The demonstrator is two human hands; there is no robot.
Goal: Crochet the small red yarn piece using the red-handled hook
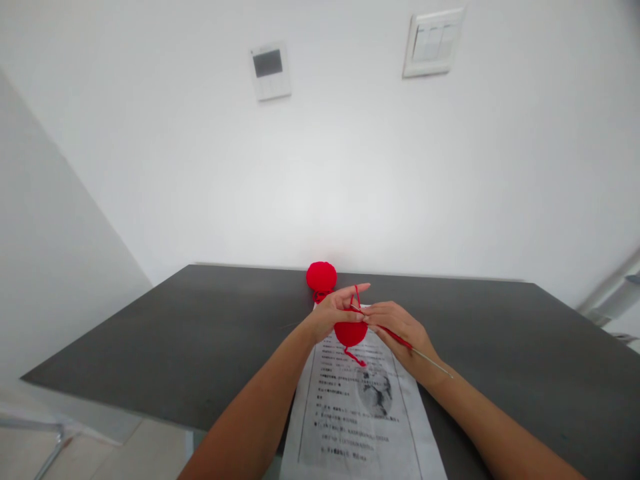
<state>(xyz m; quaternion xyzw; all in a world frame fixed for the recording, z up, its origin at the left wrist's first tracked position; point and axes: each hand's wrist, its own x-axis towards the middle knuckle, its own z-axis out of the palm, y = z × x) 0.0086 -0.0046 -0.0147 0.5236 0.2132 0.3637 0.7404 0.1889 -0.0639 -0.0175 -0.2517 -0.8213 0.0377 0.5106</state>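
Head view: above a dark grey bench, the left hand pinches a small round red crocheted piece, forefinger out with red yarn over it. The right hand, closed, grips a thin metal crochet hook. A red yarn ball sits behind a printed paper sheet.

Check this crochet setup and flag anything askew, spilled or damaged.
Only one oddity: the printed sheet overhangs the table's near edge. The yarn ball, red crochet piece, hook, left hand and right hand look normal.
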